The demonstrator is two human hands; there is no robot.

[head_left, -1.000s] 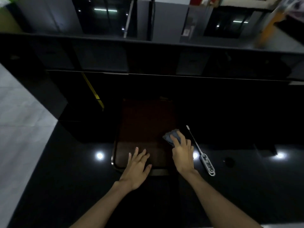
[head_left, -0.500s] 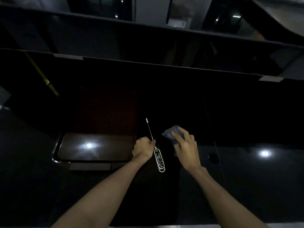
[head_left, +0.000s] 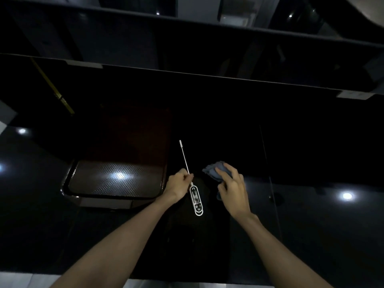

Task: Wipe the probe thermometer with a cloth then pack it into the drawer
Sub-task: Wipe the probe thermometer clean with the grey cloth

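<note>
The white probe thermometer (head_left: 196, 198) lies on the glossy black counter (head_left: 311, 225), its thin metal probe pointing away from me. My left hand (head_left: 177, 187) is closed around the probe near where it meets the body. To the right, my right hand (head_left: 231, 187) grips a crumpled blue-grey cloth (head_left: 214, 170), held slightly apart from the thermometer. To the left of both hands, an open drawer (head_left: 116, 177) with a textured dark liner reflects a light spot.
A raised dark ledge (head_left: 207, 75) runs across the back of the counter. A yellow rail (head_left: 53, 88) slants at the far left. Pale floor (head_left: 5, 121) shows at the left edge. Ceiling lights reflect on the counter.
My left hand left the drawer edge and closed on the thermometer's probe. My right hand carried the cloth to the thermometer's right side. The view shifted right.
</note>
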